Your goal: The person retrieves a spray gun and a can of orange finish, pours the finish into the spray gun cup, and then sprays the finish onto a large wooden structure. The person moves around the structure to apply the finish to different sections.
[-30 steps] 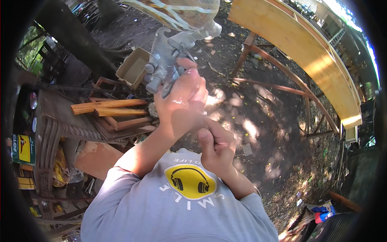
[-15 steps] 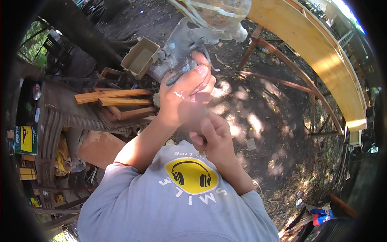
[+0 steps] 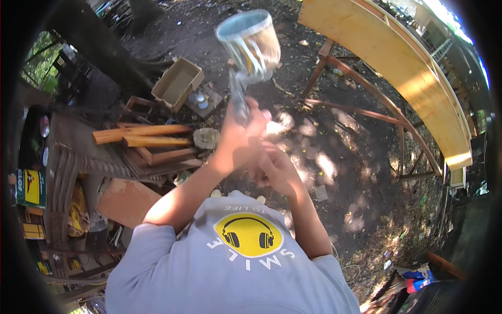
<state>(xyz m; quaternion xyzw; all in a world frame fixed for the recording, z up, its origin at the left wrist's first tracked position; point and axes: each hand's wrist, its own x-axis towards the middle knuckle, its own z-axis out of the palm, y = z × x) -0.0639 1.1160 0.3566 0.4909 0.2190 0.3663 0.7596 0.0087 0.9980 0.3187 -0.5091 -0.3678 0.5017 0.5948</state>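
My left hand is wrapped round the handle of a spray gun, grey and smeared with paint. On top of the gun sits a round paint cup, its pale blue inside showing through the open top and its outside streaked with drips. Just below, near the left wrist, my right hand has its fingers curled in. What they hold, if anything, is hidden, and that area is blurred.
Up on the right, a long yellow-brown wooden panel rests on a wooden stand. To the left lie a cardboard box, a small can, wooden strips and a stone. A tree trunk rises behind.
The spray gun has turned and moved away from me, so its cup now shows its open top. My left hand turned with it, while my right hand stays close by, slightly shifted.
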